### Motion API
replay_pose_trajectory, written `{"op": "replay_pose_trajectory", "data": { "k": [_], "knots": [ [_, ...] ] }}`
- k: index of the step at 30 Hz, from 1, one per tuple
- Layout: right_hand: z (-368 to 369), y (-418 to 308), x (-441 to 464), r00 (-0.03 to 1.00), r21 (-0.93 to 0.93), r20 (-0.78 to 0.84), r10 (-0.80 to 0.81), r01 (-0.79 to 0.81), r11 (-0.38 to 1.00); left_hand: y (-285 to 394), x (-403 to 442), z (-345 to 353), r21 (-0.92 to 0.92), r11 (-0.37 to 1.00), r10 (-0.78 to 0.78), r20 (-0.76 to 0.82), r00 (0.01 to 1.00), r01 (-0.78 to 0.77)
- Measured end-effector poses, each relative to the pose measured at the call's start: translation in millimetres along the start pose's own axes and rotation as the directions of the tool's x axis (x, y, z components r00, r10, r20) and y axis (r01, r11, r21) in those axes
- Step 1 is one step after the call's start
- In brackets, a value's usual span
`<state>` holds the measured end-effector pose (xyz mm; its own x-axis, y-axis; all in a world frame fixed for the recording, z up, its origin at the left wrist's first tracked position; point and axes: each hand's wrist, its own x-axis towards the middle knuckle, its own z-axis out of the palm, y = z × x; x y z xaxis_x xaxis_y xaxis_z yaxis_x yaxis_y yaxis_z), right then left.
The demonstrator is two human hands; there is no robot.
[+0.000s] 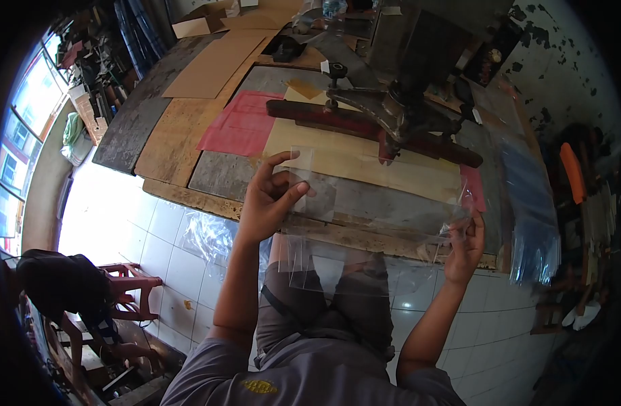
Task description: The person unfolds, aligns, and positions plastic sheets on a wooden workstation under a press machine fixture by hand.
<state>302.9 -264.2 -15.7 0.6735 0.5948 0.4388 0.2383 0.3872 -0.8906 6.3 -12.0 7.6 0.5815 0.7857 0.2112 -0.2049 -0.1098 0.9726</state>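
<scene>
A clear plastic sheet (344,271) hangs between my two hands in front of my lap, at the front edge of the worktable. My left hand (273,196) pinches its left part, where a narrow see-through strip (302,166) stands up past the fingertips. At the right end, my right hand (465,247) has its fingers closed on the crumpled edge of the sheet. Just beyond the hands, a long dark metal bar (364,128) of a press spans yellowish sheet material (310,141) on the grey metal plate (222,174).
Red sheet material (239,122) lies left of the yellow. Cardboard (216,64) rests at the back left. Clear bluish plastic sheets (530,196) drape over the right side. More plastic (209,237) is below the table. A person (63,284) bends near a red stool (138,291).
</scene>
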Motion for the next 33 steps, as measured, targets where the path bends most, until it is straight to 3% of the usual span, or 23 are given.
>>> {"op": "replay_pose_trajectory", "data": {
  "k": [21,33],
  "knots": [
    [-5,3,-4,0.998,-0.009,0.032,0.048,-0.048,0.999,-8,-1,-2,-0.044,0.997,0.067,0.025,0.997,-0.066],
    [-14,9,-9,0.996,0.074,0.049,0.078,-0.082,0.994,-5,-2,-4,-0.017,1.000,0.011,0.078,0.997,-0.010]
  ]
}}
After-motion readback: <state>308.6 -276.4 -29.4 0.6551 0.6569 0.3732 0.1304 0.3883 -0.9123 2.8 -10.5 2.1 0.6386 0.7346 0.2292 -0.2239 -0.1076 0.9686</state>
